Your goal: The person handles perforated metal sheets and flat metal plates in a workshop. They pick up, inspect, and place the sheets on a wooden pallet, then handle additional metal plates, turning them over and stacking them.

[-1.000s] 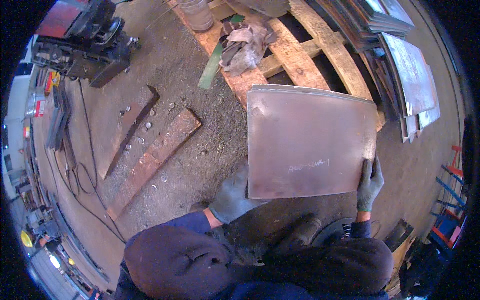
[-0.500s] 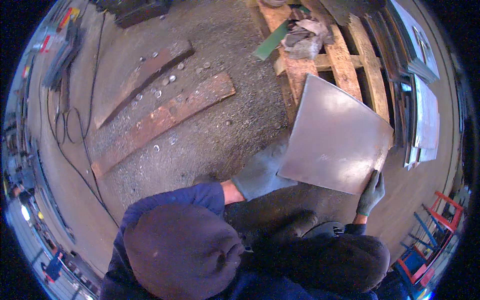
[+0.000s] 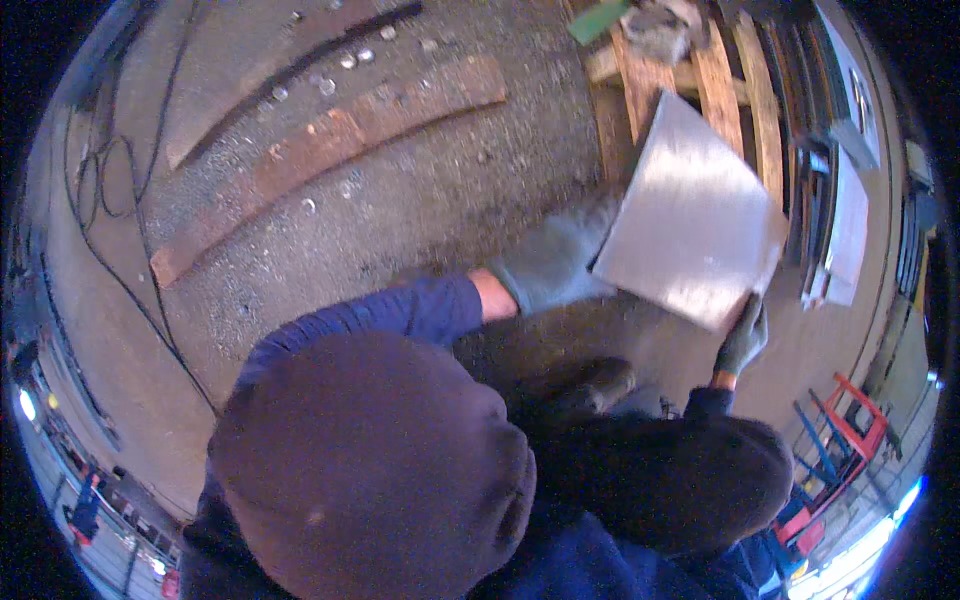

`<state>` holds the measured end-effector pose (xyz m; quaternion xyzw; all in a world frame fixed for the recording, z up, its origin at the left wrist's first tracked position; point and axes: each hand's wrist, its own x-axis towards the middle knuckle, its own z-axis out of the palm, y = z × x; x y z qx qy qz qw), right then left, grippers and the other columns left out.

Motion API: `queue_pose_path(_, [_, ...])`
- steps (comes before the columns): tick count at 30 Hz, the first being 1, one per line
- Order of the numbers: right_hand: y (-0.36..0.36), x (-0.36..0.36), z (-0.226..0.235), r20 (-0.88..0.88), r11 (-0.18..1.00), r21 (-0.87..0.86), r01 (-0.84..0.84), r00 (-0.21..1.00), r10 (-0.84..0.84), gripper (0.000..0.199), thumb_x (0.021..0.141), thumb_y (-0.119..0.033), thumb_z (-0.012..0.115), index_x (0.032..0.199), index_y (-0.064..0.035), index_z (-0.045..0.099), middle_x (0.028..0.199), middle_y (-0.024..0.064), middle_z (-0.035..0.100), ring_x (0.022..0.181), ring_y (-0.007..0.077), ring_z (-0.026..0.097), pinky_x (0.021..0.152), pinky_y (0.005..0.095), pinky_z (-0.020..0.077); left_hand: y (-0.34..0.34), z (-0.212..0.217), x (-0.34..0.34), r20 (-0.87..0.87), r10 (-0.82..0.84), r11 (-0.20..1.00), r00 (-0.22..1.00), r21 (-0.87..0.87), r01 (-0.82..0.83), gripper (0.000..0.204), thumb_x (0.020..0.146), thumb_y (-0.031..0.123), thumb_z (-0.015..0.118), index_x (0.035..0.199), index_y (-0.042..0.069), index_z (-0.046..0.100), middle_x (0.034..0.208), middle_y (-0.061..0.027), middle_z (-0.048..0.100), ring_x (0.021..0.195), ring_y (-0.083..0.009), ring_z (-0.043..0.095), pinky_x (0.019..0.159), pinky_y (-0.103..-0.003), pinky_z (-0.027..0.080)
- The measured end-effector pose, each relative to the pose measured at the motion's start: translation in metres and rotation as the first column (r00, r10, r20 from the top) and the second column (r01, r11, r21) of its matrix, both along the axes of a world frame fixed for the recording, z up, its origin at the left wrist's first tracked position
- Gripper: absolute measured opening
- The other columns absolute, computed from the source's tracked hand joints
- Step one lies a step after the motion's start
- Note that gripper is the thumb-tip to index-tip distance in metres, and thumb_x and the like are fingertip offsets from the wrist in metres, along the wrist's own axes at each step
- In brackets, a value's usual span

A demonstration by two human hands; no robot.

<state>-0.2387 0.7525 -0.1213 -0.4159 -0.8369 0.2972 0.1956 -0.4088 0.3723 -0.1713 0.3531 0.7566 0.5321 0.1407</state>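
Note:
A bare, roughly four-sided metal sheet is tilted up in front of me at the right of centre, with light glinting off its face. My left hand, in a grey work glove, grips its left edge, and the fingers are partly hidden behind the sheet. At the lower right corner my right hand, gloved the same way, pinches the edge between thumb and fingers. The sheet's top part covers some of a wooden pallet behind it.
Two rusty flat bars lie on the gritty floor at left, with several small metal discs about them. Crumpled rags and a green piece rest on the pallet. Stacked sheets stand right; a red frame is lower right. A black cable runs left.
The whole view has shifted, so floor, pallet and sheet appear higher in the picture. The sheet's glare has spread over its upper part. Both hands keep their hold.

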Motion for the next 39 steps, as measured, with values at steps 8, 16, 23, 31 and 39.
queue_pose_path(8, [-0.01,0.029,-0.014,0.029,0.988,0.078,0.133,0.99,-0.135,0.045,0.111,-0.034,0.062,0.126,0.0059,0.076,0.11,0.0104,0.08,0.089,0.0154,0.07,0.078,0.0321,0.0591,-0.016,0.0,0.012,-0.161,0.16,0.987,0.974,0.015,-0.16,0.079,0.077,0.036,0.093,0.142,0.004,0.061,0.112,-0.0207,0.064,0.096,-0.0415,0.067,0.082,-0.05,0.057])
queue_pose_path(16, [-0.023,0.037,-0.007,-0.042,0.997,0.032,0.07,0.997,-0.068,0.044,0.112,-0.034,0.06,0.125,0.0045,0.076,0.108,0.0107,0.077,0.085,0.0152,0.071,0.068,0.0327,0.0641,-0.014,0.005,0.017,-0.223,0.138,0.99,0.965,0.028,-0.135,0.056,0.081,0.033,0.088,0.125,0.004,0.07,0.096,-0.0164,0.062,0.088,-0.0387,0.065,0.075,-0.049,0.055])
queue_pose_path(23, [-0.025,0.037,-0.01,-0.137,0.996,-0.048,0.068,0.988,-0.074,0.041,0.111,-0.03,0.063,0.127,0.0059,0.076,0.111,0.0106,0.079,0.096,0.015,0.072,0.078,0.0331,0.0645,-0.014,0.01,0.016,-0.345,0.094,0.993,0.934,-0.04,-0.114,0.051,0.079,0.03,0.088,0.117,0.001,0.069,0.092,-0.0147,0.06,0.086,-0.0359,0.064,0.076,-0.047,0.055])
queue_pose_path(31, [-0.025,0.048,-0.013,-0.079,0.996,0.028,0.082,0.994,-0.08,0.045,0.108,-0.03,0.066,0.133,0.0082,0.07,0.122,0.0151,0.078,0.097,0.0169,0.073,0.087,0.0338,0.0594,-0.011,0.01,0.018,-0.319,0.062,0.994,0.946,-0.063,-0.087,0.052,0.085,0.028,0.086,0.127,0.002,0.07,0.101,-0.0179,0.07,0.089,-0.0387,0.069,0.079,-0.049,0.056])
queue_pose_path(39, [0.004,0.076,0.014,0.186,0.942,-0.033,-0.335,0.924,0.335,0.07,0.097,-0.029,0.076,0.155,-0.0001,0.051,0.133,0.021,0.074,0.111,0.0288,0.078,0.096,0.0404,0.0592,-0.006,0.023,0.018,-0.269,0.051,0.987,0.962,-0.133,-0.09,0.047,0.088,0.025,0.087,0.127,0.003,0.071,0.104,-0.0176,0.074,0.095,-0.0359,0.071,0.083,-0.043,0.057])
